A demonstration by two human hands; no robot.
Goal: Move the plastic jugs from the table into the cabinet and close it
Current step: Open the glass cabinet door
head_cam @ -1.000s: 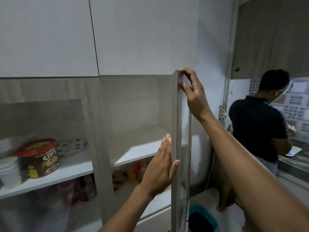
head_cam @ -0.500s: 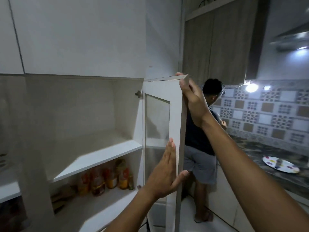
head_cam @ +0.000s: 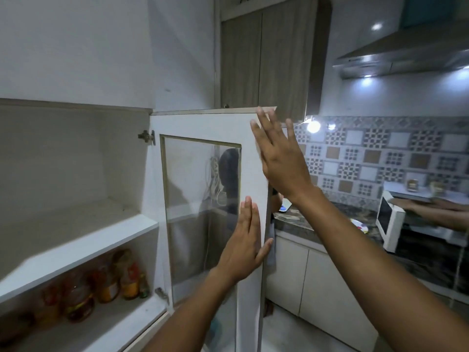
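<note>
The white cabinet door (head_cam: 250, 219) with a glass pane (head_cam: 200, 199) stands wide open, hinged on its left. My left hand (head_cam: 245, 246) lies flat against the door's right frame, fingers pointing up, thumb at the edge. My right hand (head_cam: 278, 158) is spread open with its palm on the door's upper right corner. The cabinet's upper shelf (head_cam: 76, 240) is bare. Several bottles (head_cam: 101, 285) with yellow and orange labels stand on the shelf below. No plastic jugs or table are in view.
Another person stands behind the door, seen through the glass (head_cam: 228, 179). A dark kitchen counter (head_cam: 330, 219) runs to the right with a patterned plate (head_cam: 359, 224) and a white microwave (head_cam: 389, 221). A range hood (head_cam: 406, 57) hangs above. Patterned tiles cover the back wall.
The door has swung further open to the right. My right hand let go of its top edge and now rests flat on it. My view turned right.
</note>
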